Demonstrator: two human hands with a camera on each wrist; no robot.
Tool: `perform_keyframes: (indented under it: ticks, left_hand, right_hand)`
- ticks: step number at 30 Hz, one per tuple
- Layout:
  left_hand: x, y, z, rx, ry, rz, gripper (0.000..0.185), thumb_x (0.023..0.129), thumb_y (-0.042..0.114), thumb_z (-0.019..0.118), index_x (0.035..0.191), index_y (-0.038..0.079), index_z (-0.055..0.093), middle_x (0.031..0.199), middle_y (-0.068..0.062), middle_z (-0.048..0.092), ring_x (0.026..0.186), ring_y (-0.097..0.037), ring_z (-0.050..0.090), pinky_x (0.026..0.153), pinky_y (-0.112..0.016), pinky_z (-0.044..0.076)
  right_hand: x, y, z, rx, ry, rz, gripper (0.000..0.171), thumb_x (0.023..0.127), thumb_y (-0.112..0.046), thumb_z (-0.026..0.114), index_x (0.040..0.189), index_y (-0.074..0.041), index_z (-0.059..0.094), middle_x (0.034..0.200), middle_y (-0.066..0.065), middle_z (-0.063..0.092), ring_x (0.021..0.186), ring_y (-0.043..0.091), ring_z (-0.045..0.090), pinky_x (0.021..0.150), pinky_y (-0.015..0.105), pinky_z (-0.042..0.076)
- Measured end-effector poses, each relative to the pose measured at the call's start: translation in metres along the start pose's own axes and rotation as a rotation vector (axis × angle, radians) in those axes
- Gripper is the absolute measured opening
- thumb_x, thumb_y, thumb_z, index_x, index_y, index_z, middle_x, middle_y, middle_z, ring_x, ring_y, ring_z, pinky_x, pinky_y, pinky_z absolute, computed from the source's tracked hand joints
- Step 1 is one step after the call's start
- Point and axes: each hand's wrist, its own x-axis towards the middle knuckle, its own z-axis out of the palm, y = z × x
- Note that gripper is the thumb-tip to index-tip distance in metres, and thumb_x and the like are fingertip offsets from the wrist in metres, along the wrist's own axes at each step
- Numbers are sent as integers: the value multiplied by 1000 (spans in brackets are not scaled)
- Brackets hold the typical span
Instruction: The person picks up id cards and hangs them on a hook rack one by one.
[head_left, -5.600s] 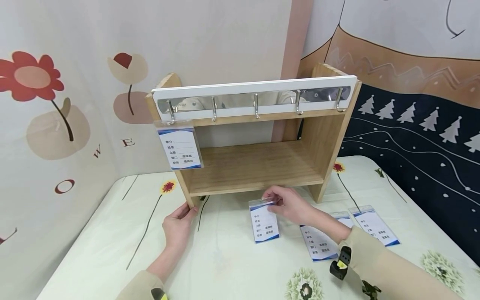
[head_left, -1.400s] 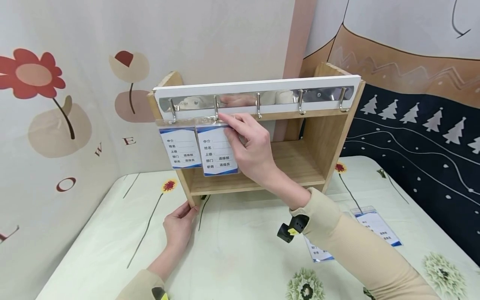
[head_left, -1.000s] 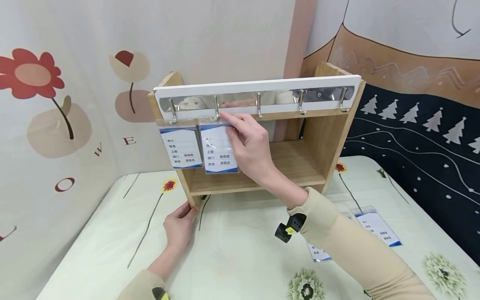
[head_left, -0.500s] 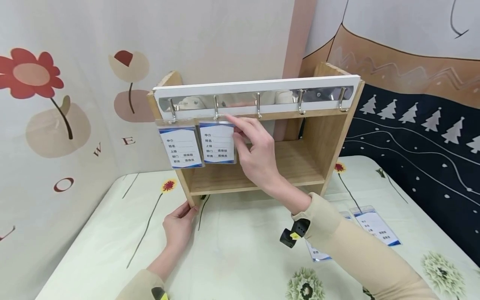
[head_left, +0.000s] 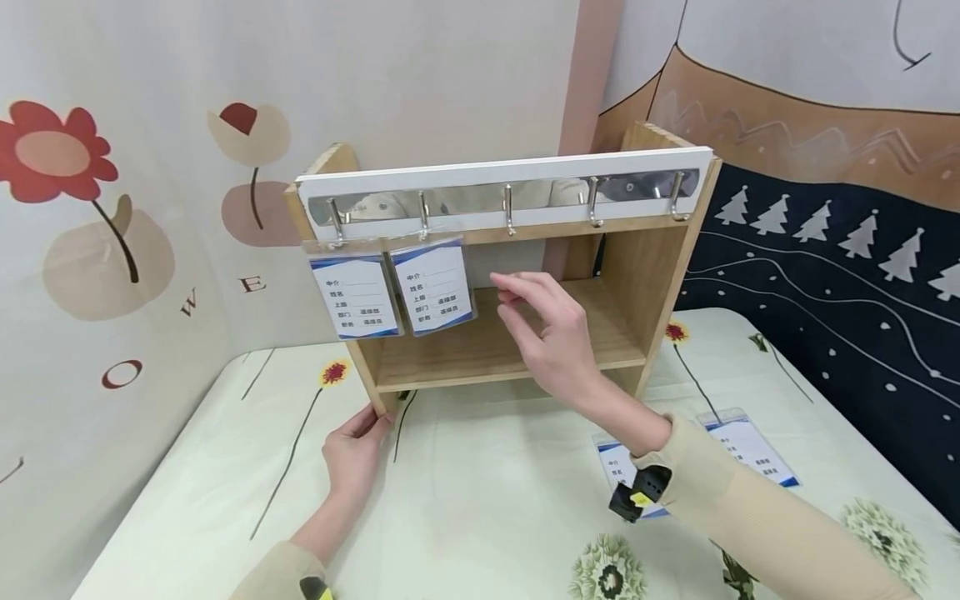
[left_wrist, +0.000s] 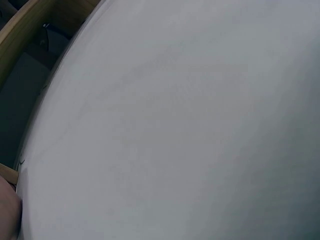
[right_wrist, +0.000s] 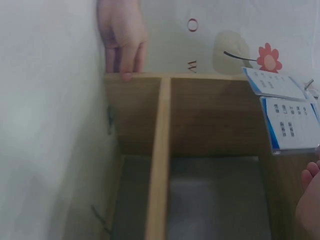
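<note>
Two clear-sleeved badge holders hang side by side from the hook rail [head_left: 468, 200]. The left badge [head_left: 355, 298] is on the first hook; the second badge [head_left: 433, 287] hangs slightly tilted at the second hook. My right hand [head_left: 553, 337] is just to the right of them, apart from the badge, fingers loosely bent and nothing held. At the lower left, my left hand [head_left: 354, 454] grips the foot of the wooden shelf [head_left: 487, 350] between thumb and fingers. The right wrist view shows those fingers [right_wrist: 131, 57] on the board's edge. In the left wrist view only a sliver of hand shows.
Two more badges lie on the flower-printed cloth [head_left: 465, 500] at the right: one badge [head_left: 615, 460] partly under my right forearm, another badge [head_left: 753, 450] farther right. Several metal hooks line the rail; the third hook [head_left: 509, 210] is bare. Patterned curtains stand behind.
My right hand lifted a badge from the cloth to the second hook, then let go and drew back right and down. The badge now hangs tilted. My left hand stays put.
</note>
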Motion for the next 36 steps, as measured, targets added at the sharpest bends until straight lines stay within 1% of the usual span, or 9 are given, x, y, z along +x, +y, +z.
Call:
perform_keyframes:
  ticks: [3,5,10,12,18,25,30,34,36]
  left_hand:
    - [-1,1,0,-4,-2,2,38,95,10,73,132,0,67,123,-21,68,94,4,65,78,-7,52]
    - [-1,1,0,-6,-3,0,38,95,10,72,132,0,66,124,-21,68,94,3,66,78,-7,52]
    - [-2,1,0,-5,6,-3,39,95,10,72,132,-1,66,124,-21,68,106,-15,69,77,-7,52]
    - [-1,0,1,-8,17,4,38,94,9,73,131,-2,66,123,-21,68,106,-18,69,76,-8,52]
    - [-1,0,1,-10,8,6,38,94,8,73,131,-2,66,124,-21,68,101,-8,69,77,-7,52]
    - [-1,2,1,-4,6,-4,38,95,9,72,131,-2,66,124,-21,68,100,-5,68,78,-8,52]
    - [-1,2,0,-3,5,-12,39,95,9,72,132,-1,66,124,-20,68,94,5,65,78,-8,53]
    - [-2,2,1,-1,6,-11,39,95,10,72,132,-1,66,124,-21,68,101,-7,68,78,-8,52]
    - [-2,2,1,-1,7,-7,39,95,10,72,132,-1,66,123,-21,68,103,-10,68,78,-8,52]
  right_hand:
    - [-11,2,-9,0,-23,20,34,91,11,70,124,4,69,113,15,69,99,24,66,87,34,56]
    - [-19,3,-15,-6,-38,35,35,90,12,71,124,3,69,113,13,69,99,24,66,87,32,56]
    - [-37,8,-30,-9,-81,77,39,89,12,72,126,2,69,114,11,69,100,23,65,89,23,54]
    - [-43,11,-36,-6,-96,94,40,88,12,73,126,2,68,115,10,69,100,23,65,89,22,55]
    - [-63,19,-52,14,-114,135,42,85,18,72,125,5,67,113,12,69,98,24,66,89,22,56]
    - [-82,24,-70,-29,-162,229,43,89,16,70,129,2,67,114,13,69,100,23,65,90,17,54]
    - [-97,32,-81,-68,-222,310,41,89,13,72,128,2,68,111,12,71,99,24,66,89,19,55]
    - [-108,38,-89,-111,-299,402,42,90,10,73,130,0,67,112,7,71,100,26,66,88,28,58]
    - [-113,41,-94,-106,-344,457,44,91,8,72,133,0,65,115,8,70,102,29,67,89,36,59]
